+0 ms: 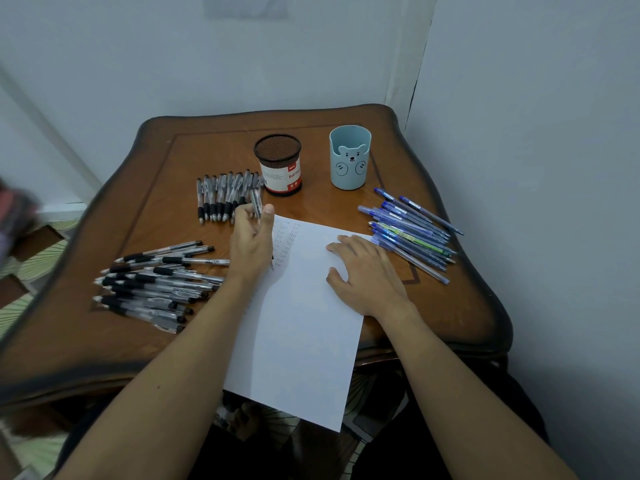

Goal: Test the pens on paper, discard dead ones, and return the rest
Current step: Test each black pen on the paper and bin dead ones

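A white sheet of paper [304, 313] lies across the table's front and hangs over its edge, with small pen marks near its top left corner. My left hand [251, 244] pinches a clear black-grip pen [257, 204] between thumb and fingers, the pen standing upright at the paper's top left. My right hand [367, 275] lies flat on the paper's right side, fingers spread. A row of black-grip pens [225, 195] lies behind my left hand. A second heap of black pens [156, 282] lies at the left. Blue pens [412, 233] are piled at the right.
A black mesh pen holder with a red and white label [278, 166] and a light blue bear-face cup [349, 157] stand at the back of the brown wooden table [138, 351]. Walls close in behind and on the right. Patterned floor shows at the left.
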`<state>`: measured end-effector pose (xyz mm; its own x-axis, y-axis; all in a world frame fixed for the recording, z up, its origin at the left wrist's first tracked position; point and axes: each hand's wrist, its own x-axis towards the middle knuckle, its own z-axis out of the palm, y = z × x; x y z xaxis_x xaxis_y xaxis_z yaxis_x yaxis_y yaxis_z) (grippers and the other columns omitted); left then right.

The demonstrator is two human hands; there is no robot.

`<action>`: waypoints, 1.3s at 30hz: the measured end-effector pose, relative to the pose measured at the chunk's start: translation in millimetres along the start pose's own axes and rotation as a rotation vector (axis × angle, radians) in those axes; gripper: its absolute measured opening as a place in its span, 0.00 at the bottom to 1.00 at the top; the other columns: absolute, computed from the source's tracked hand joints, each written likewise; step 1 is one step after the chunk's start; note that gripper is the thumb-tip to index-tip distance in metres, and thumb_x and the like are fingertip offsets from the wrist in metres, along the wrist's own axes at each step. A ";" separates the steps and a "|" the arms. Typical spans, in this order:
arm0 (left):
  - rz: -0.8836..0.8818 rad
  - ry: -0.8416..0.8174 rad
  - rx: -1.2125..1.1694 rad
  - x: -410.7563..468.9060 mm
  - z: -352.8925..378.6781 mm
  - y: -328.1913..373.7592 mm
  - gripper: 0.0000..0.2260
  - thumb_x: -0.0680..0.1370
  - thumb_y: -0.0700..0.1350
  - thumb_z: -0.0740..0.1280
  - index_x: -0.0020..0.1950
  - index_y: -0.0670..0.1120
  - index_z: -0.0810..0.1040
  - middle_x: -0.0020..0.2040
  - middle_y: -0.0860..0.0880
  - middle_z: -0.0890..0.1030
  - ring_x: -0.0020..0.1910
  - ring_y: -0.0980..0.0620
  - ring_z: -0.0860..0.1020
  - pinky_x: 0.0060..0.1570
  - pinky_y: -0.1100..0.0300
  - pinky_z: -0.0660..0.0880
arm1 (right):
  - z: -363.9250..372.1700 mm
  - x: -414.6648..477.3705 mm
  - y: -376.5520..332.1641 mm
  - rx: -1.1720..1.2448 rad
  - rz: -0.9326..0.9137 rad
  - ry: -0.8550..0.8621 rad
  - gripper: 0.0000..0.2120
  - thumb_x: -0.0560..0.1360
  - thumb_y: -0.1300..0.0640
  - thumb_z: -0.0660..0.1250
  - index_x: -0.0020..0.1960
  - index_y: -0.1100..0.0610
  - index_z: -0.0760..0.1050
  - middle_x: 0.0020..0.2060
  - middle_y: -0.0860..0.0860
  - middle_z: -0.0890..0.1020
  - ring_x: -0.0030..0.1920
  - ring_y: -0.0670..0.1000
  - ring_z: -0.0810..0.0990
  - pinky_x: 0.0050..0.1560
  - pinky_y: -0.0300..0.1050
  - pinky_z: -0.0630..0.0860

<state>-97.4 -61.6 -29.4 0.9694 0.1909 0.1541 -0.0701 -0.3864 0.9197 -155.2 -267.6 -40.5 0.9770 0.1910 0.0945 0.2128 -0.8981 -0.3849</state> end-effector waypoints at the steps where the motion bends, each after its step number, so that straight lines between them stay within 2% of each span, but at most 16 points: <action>1: 0.001 -0.007 -0.001 1.9 0.1 -0.8 0.19 0.83 0.60 0.59 0.55 0.44 0.73 0.38 0.49 0.73 0.36 0.53 0.70 0.39 0.54 0.68 | 0.3 -0.3 0.1 0.001 -0.001 0.003 0.23 0.81 0.44 0.58 0.75 0.46 0.65 0.76 0.47 0.65 0.77 0.48 0.59 0.77 0.49 0.53; 6: -0.044 -0.060 -0.196 -1.4 -4.5 8.4 0.14 0.85 0.54 0.58 0.59 0.49 0.79 0.25 0.49 0.76 0.24 0.50 0.74 0.28 0.57 0.72 | 0.6 -0.4 -0.2 -0.001 0.001 -0.001 0.23 0.81 0.44 0.57 0.75 0.46 0.65 0.76 0.47 0.65 0.77 0.48 0.59 0.77 0.50 0.53; 10: -0.120 -0.030 -0.356 2.6 -14.5 13.8 0.10 0.83 0.50 0.65 0.62 0.49 0.80 0.28 0.46 0.75 0.26 0.50 0.78 0.31 0.56 0.80 | -0.6 -0.6 -0.3 -0.002 0.000 -0.005 0.23 0.81 0.44 0.57 0.75 0.46 0.65 0.76 0.47 0.65 0.77 0.48 0.59 0.77 0.49 0.53; 14: -0.108 -0.017 -0.364 12.8 -27.8 16.0 0.07 0.83 0.49 0.65 0.56 0.53 0.82 0.28 0.49 0.73 0.25 0.50 0.74 0.25 0.58 0.76 | -0.7 -0.3 -0.7 0.002 0.003 -0.008 0.23 0.81 0.44 0.57 0.76 0.46 0.65 0.76 0.46 0.65 0.77 0.48 0.59 0.77 0.50 0.52; 16: -0.118 0.047 -0.231 24.6 -32.5 15.1 0.10 0.83 0.53 0.65 0.59 0.53 0.83 0.39 0.48 0.82 0.30 0.50 0.76 0.30 0.60 0.73 | -0.5 -0.3 -0.3 0.000 0.003 -0.007 0.23 0.81 0.44 0.57 0.75 0.46 0.65 0.76 0.46 0.65 0.77 0.47 0.59 0.77 0.50 0.52; 18: -0.175 0.113 0.028 39.1 -37.0 13.6 0.19 0.84 0.54 0.61 0.72 0.47 0.76 0.55 0.46 0.83 0.33 0.57 0.74 0.35 0.63 0.70 | -0.1 -0.1 0.3 0.004 0.002 -0.005 0.23 0.81 0.44 0.57 0.75 0.46 0.65 0.76 0.46 0.65 0.77 0.48 0.59 0.77 0.50 0.53; 19: -0.228 0.140 0.101 46.4 -39.4 13.0 0.20 0.85 0.52 0.58 0.74 0.44 0.72 0.52 0.46 0.83 0.31 0.58 0.70 0.32 0.64 0.67 | 0.0 -0.2 0.1 0.009 0.003 -0.005 0.23 0.81 0.44 0.57 0.75 0.46 0.65 0.76 0.46 0.65 0.77 0.48 0.59 0.77 0.50 0.53; 20: -0.275 0.154 0.132 52.3 -41.6 13.6 0.20 0.86 0.49 0.56 0.73 0.40 0.73 0.48 0.47 0.82 0.29 0.57 0.66 0.29 0.63 0.66 | 0.3 -0.1 0.0 0.014 0.004 -0.006 0.23 0.81 0.44 0.57 0.75 0.46 0.65 0.76 0.46 0.65 0.77 0.48 0.59 0.77 0.50 0.53; 22: -0.314 0.159 0.140 64.3 -45.3 13.1 0.16 0.85 0.42 0.55 0.65 0.38 0.77 0.53 0.45 0.81 0.30 0.57 0.65 0.27 0.64 0.66 | 0.4 0.0 0.2 0.017 0.004 -0.005 0.23 0.81 0.44 0.58 0.75 0.46 0.65 0.76 0.46 0.65 0.77 0.48 0.59 0.77 0.51 0.53; 24: -0.291 0.157 0.191 72.6 -47.1 11.6 0.13 0.82 0.33 0.57 0.44 0.46 0.76 0.50 0.49 0.77 0.32 0.59 0.63 0.34 0.64 0.66 | 0.2 -0.2 0.1 0.019 0.001 0.001 0.23 0.81 0.44 0.58 0.75 0.46 0.65 0.76 0.47 0.65 0.77 0.48 0.59 0.77 0.50 0.53; 25: -0.287 0.175 0.214 75.9 -48.3 12.6 0.16 0.79 0.29 0.58 0.40 0.48 0.73 0.47 0.51 0.75 0.34 0.59 0.64 0.38 0.63 0.68 | -0.2 -0.3 0.1 0.018 0.002 0.002 0.23 0.81 0.44 0.58 0.75 0.46 0.65 0.76 0.47 0.65 0.77 0.48 0.59 0.77 0.50 0.53; 27: -0.278 0.207 0.240 83.4 -48.7 11.2 0.17 0.77 0.27 0.60 0.58 0.42 0.80 0.59 0.48 0.78 0.45 0.53 0.76 0.46 0.61 0.75 | -0.3 -0.1 0.5 0.015 0.005 0.001 0.23 0.81 0.44 0.58 0.75 0.46 0.65 0.77 0.46 0.65 0.77 0.48 0.58 0.77 0.49 0.52; 29: -0.273 0.192 0.280 84.7 -46.2 12.9 0.29 0.77 0.26 0.62 0.77 0.42 0.68 0.76 0.45 0.70 0.59 0.47 0.79 0.53 0.57 0.80 | 0.4 0.1 0.5 0.015 0.008 0.001 0.23 0.81 0.44 0.58 0.75 0.45 0.65 0.77 0.46 0.64 0.78 0.48 0.58 0.77 0.49 0.52; 31: -0.238 0.165 0.365 81.6 -43.8 14.3 0.31 0.77 0.25 0.61 0.78 0.43 0.66 0.77 0.43 0.68 0.61 0.45 0.78 0.56 0.60 0.76 | 0.7 0.1 0.5 0.014 0.011 -0.001 0.23 0.81 0.43 0.58 0.75 0.45 0.65 0.77 0.46 0.64 0.78 0.47 0.58 0.77 0.48 0.51; 33: -0.209 0.143 0.419 78.4 -43.7 15.5 0.29 0.77 0.25 0.60 0.77 0.43 0.68 0.74 0.41 0.71 0.51 0.46 0.80 0.54 0.61 0.75 | 0.9 0.0 0.6 0.017 0.010 -0.001 0.23 0.81 0.43 0.58 0.75 0.45 0.65 0.77 0.46 0.64 0.78 0.47 0.58 0.77 0.49 0.51; 39: -0.110 0.097 0.487 70.6 -52.7 12.5 0.24 0.79 0.32 0.63 0.74 0.45 0.74 0.71 0.40 0.75 0.59 0.38 0.81 0.58 0.44 0.80 | 1.4 0.2 1.1 0.015 0.005 0.005 0.23 0.81 0.43 0.58 0.75 0.45 0.65 0.76 0.46 0.65 0.77 0.47 0.59 0.77 0.49 0.52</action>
<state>-42.2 -5.4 12.0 0.9371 0.3281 0.1195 0.1717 -0.7308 0.6606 -154.8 -268.0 -42.2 0.9780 0.1846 0.0972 0.2082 -0.8930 -0.3991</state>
